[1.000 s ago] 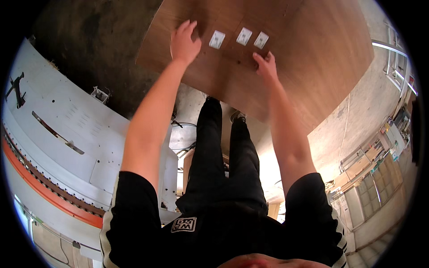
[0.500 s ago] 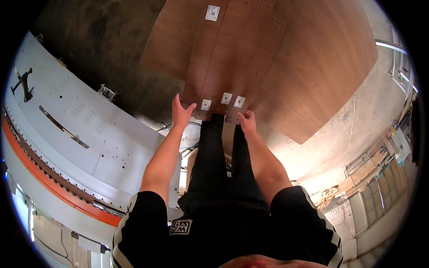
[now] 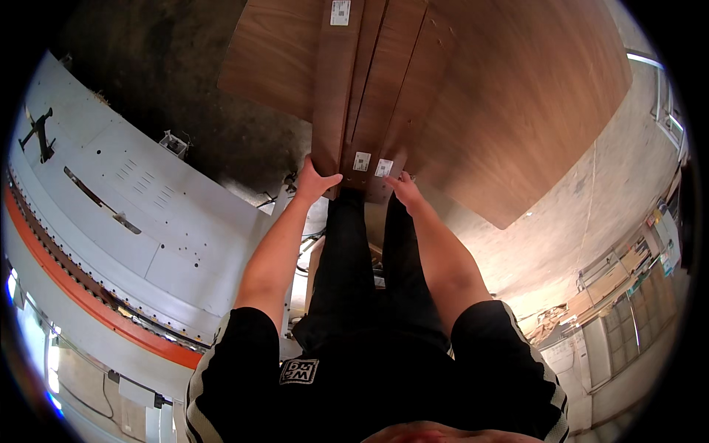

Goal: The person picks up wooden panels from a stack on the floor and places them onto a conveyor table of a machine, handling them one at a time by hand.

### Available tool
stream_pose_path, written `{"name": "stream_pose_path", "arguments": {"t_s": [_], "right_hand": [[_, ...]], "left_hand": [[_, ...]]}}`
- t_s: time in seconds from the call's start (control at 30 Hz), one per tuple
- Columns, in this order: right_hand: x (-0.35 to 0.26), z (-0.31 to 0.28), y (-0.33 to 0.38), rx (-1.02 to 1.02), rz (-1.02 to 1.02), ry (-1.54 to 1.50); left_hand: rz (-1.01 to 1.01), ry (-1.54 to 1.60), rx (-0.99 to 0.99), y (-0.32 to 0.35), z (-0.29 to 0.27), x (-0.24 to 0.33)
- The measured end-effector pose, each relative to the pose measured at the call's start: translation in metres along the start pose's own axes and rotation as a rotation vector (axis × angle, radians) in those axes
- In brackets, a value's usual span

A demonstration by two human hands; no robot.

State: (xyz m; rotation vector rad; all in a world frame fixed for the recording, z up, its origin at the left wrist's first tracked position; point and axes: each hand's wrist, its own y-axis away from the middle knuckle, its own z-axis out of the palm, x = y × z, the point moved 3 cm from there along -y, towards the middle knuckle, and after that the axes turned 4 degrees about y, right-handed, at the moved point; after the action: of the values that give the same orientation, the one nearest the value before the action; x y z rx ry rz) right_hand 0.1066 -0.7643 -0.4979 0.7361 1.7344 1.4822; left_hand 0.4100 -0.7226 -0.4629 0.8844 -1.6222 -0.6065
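Several long brown wooden boards with white labels lie side by side on top of wide brown panels. My left hand [image 3: 313, 181] is closed round the near end of the leftmost board [image 3: 332, 96], thumb on top, with the fingers below out of sight. That board is tilted, so its long side face shows. My right hand [image 3: 403, 189] is closed at the near right corner of the rightmost board [image 3: 405, 118], fingertips on its edge beside the label. Between them lies a middle board [image 3: 367, 122], its near end just in front of my legs.
A wide panel [image 3: 524, 111] sticks out to the right, and another panel [image 3: 269, 66] shows at the left. Along my left stands a long white machine [image 3: 125, 192] with an orange strip [image 3: 96, 303]. Stacked boards [image 3: 605, 284] lie at the far right.
My left hand has closed on the leftmost board and tilted it up; its near label is now hidden. My right hand has moved slightly left and away from me, onto the rightmost board's corner.
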Motion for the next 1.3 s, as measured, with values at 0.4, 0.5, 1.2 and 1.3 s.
{"name": "stream_pose_path", "arguments": {"t_s": [0.4, 0.5, 1.2, 1.3], "right_hand": [[0.023, -0.02, -0.014, 0.116, -0.09, 0.138], [0.033, -0.019, -0.024, 0.181, -0.076, 0.063], [-0.072, -0.082, 0.251, 0.16, -0.422, 0.099], [-0.076, -0.113, 0.332, 0.264, -0.386, 0.511]], "left_hand": [[-0.022, 0.29, -0.207, 0.002, 0.038, 0.009], [0.143, -0.067, -0.089, 0.008, 0.053, 0.012], [-0.288, 0.888, -0.615, 0.16, 0.126, 0.132], [-0.311, 1.486, -0.597, 0.145, 0.133, 0.188]]}}
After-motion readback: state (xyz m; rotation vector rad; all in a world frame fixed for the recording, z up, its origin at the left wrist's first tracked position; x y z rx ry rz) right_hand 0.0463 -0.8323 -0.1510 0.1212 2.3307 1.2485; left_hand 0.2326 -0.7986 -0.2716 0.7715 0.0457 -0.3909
